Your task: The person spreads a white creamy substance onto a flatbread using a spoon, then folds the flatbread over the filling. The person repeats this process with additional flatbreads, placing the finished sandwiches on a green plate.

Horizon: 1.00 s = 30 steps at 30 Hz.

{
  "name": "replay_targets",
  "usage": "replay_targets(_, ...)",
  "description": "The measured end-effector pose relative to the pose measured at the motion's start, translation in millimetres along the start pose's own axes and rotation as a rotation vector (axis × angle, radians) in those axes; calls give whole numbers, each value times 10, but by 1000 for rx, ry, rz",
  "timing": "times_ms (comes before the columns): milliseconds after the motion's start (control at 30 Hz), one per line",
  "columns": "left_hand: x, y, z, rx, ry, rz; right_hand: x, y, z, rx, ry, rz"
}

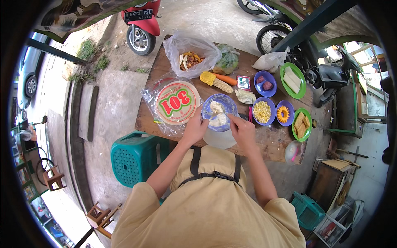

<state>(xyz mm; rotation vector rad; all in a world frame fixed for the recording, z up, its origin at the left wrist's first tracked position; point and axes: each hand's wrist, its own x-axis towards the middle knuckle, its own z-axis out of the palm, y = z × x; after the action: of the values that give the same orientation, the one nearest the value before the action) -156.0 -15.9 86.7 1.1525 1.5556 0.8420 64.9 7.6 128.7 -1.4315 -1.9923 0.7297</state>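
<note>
A blue-purple plastic bowl (234,107) holds white dough or paste (217,107) and stands near the table's front edge. My left hand (196,127) grips its left rim, thumb near the inner edge. My right hand (243,128) is at the right rim with fingers pinched together; whether something thin is between them is too small to tell. Beneath the bowl, a pale round sheet (219,140) partly shows. To the left lies a printed pack of round spring roll wrappers (167,107) in clear plastic.
The wooden table (266,148) also bears a partly cut corn cob (221,85), a carrot (228,79), a bowl of corn kernels (263,112), a green plate of fried pieces (301,125) and an open plastic bag (207,52). A teal stool (128,161) stands left; motorbikes are parked beyond.
</note>
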Motion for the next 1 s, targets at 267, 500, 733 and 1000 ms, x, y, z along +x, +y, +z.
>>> replay_targets(267, 91, -13, 128, -169, 44, 65, 12, 34, 16, 111, -16, 156)
replay_targets(500, 148, -60, 186, -259, 55, 86, 81, 98, -59, 538, -33, 343)
replay_targets(733, 236, -114, 165, -322, 26, 78, 164, 4, -257, 602, -74, 382)
replay_targets(1000, 245, -42, 92, -437, -28, 23, 199, -132, -373, 556, -80, 340)
